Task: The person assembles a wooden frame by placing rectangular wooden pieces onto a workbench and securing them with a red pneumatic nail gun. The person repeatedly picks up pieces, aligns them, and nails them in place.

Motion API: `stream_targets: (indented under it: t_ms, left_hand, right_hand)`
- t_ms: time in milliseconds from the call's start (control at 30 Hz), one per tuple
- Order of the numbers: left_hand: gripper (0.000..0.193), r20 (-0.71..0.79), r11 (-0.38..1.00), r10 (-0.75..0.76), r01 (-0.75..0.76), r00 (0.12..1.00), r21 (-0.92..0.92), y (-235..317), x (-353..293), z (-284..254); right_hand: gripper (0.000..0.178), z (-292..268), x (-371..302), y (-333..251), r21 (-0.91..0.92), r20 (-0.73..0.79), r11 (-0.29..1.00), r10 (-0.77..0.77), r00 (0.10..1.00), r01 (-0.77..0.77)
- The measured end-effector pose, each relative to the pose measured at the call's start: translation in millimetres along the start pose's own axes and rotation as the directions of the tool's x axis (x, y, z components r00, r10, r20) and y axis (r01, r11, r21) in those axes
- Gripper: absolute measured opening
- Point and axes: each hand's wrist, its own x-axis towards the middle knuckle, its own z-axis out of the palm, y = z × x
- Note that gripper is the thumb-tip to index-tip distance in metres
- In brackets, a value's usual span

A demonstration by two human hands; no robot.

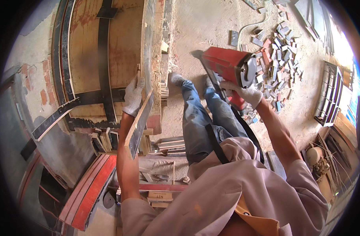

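Observation:
My left hand [133, 96], in a pale knit work glove, is closed on a narrow dark-faced plywood strip [140, 124] at the near end of the workbench. The strip slants across in front of my left forearm, its pale cut edge showing. My right hand [248, 94], gloved too, is wrapped round the handle of a red nail gun [223, 59] with a black end cap. The gun is held up over my right leg, its nose toward the upper left, apart from the wood. Part of its handle is hidden by my fingers.
A wooden panel with dark strips [105, 51] lies at the left. Many small wood offcuts [280, 59] cover the floor at the far right, near a pale hose [252, 24]. Curved red-faced boards [91, 196] stand at the lower left. Stacked strips [171, 145] lie beside my legs.

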Motion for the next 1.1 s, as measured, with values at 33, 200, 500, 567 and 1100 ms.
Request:
stream_targets:
  t_ms: [33,200,500,567,1100]
  left_hand:
    - [0.064,-0.002,0.999,-0.025,0.025,1.000,-0.031,4,-3,1]
    - [0.062,0.027,0.973,-0.090,0.094,0.996,-0.213,3,-3,-1]
    - [0.051,0.114,0.856,-0.219,0.247,0.969,-0.454,-21,10,-4]
    - [0.048,0.160,0.822,-0.238,0.287,0.958,-0.492,-25,15,-9]
    - [0.058,0.032,0.224,-0.067,-0.016,0.997,0.975,66,2,10]
  right_hand:
    - [0.029,7,8,5,0.047,0.035,0.999,0.004,0.999,-0.005]
    - [0.028,34,40,25,0.183,0.328,0.970,-0.214,0.920,0.161]
    - [0.029,106,65,43,0.577,0.373,0.791,-0.035,0.927,-0.202]
    - [0.034,115,71,49,0.541,0.317,0.818,0.019,0.948,-0.197]
    - [0.038,118,79,48,0.590,0.432,0.770,-0.045,0.901,-0.244]
